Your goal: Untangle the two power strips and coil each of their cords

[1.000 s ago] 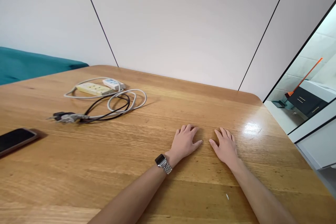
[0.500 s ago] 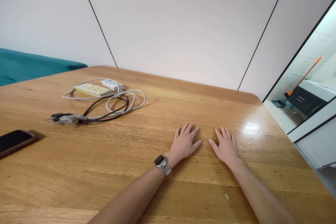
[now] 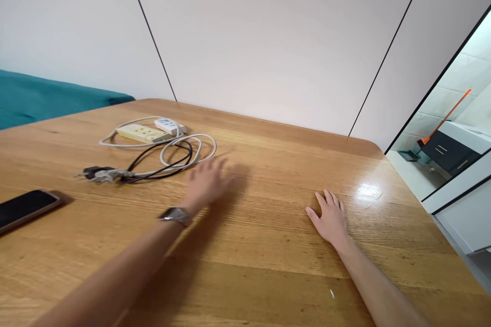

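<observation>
A broad wooden table (image 3: 268, 265) fills the lower two thirds of the frame, with pale wall panels above it. In the upper left of the tabletop lies a loose bundle of cables (image 3: 172, 156), white and black loops tangled together, with a cream power strip (image 3: 142, 133) and a small white adapter (image 3: 169, 125) at its far edge and the plugs (image 3: 100, 173) trailing toward the left. The left hand (image 3: 207, 184), motion-blurred, open and empty, is just right of the loops, a metal watch (image 3: 175, 214) on its wrist. The right hand (image 3: 330, 217) rests flat on the wood at centre right, fingers spread, holding nothing. A dark phone (image 3: 25, 207) lies at the left edge. A clean grasp would likely take the gathered loops rather than one strand, so the strip and plugs do not drag.
</observation>
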`<state>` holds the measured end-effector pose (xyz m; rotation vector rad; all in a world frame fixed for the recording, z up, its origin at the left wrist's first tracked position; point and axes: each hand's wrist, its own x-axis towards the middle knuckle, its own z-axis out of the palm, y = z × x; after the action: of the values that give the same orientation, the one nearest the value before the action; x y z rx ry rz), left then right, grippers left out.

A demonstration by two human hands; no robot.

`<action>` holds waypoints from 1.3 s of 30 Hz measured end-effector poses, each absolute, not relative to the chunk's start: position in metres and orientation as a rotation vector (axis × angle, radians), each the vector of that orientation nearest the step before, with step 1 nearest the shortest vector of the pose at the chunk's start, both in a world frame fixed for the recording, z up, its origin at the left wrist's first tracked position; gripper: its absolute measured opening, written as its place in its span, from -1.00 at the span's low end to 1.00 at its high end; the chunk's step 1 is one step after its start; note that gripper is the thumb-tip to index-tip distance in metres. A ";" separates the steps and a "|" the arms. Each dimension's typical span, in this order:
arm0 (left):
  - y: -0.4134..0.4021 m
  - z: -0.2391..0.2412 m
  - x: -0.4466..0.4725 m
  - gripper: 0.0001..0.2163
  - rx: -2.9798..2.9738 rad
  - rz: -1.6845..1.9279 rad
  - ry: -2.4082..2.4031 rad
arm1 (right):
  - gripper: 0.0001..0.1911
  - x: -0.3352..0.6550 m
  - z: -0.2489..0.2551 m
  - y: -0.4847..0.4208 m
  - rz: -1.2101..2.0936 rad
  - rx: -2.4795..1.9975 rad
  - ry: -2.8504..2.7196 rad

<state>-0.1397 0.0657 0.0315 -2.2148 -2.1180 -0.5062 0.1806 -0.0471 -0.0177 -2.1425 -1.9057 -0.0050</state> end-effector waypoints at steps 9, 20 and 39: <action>0.079 0.027 -0.241 -0.52 -1.937 -0.274 -2.437 | -0.40 0.178 -0.016 -0.047 -0.026 -2.171 -1.895; 0.050 0.013 -0.138 -0.48 -2.242 -0.141 -2.024 | -0.38 0.180 -0.019 -0.045 -0.002 -2.153 -1.908; -0.015 0.062 -0.042 -0.74 -3.055 -0.481 -1.666 | -0.68 0.184 -0.016 -0.044 0.088 -1.896 -1.754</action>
<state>-0.0422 -0.0148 0.0617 -3.0554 -1.6660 -0.4812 0.1842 -0.0438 -0.0163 -1.8963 -1.7544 0.0880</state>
